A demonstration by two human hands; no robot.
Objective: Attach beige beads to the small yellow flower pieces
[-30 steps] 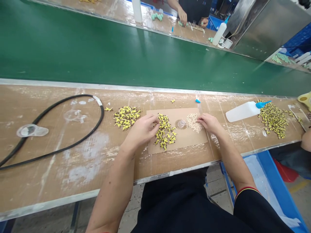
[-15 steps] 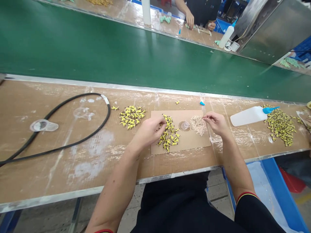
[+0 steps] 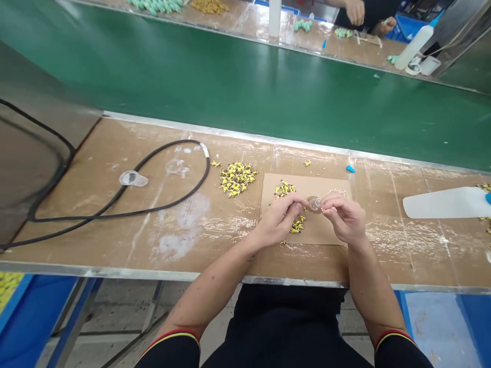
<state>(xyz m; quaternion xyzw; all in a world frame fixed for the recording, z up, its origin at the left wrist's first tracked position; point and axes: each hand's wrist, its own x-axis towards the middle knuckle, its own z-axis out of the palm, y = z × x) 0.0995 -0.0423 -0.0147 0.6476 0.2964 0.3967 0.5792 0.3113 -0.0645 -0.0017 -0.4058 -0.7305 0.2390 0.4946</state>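
My left hand (image 3: 279,221) and my right hand (image 3: 343,217) meet over a brown cardboard sheet (image 3: 322,234) on the workbench. Both are pinched at the fingertips, close together above a small clear glue cap (image 3: 314,204). The left pinches a tiny piece I cannot make out from the yellow-and-black pile (image 3: 286,190) it partly covers. The right pinches something too small to name, hiding most of the pale bead heap (image 3: 337,192). A second yellow pile (image 3: 237,178) lies left of the cardboard.
A black cable loop (image 3: 126,197) and a clear plastic lid (image 3: 132,179) lie to the left. A white squeeze bottle (image 3: 445,202) lies on its side at right. The green conveyor belt (image 3: 245,76) runs behind. Another person's hands (image 3: 355,11) work across it. Blue bins sit below.
Both hands lifted off their piles and came together above the clear cap. The camera view swung left and tilted, so the bench contents shifted right in the picture.
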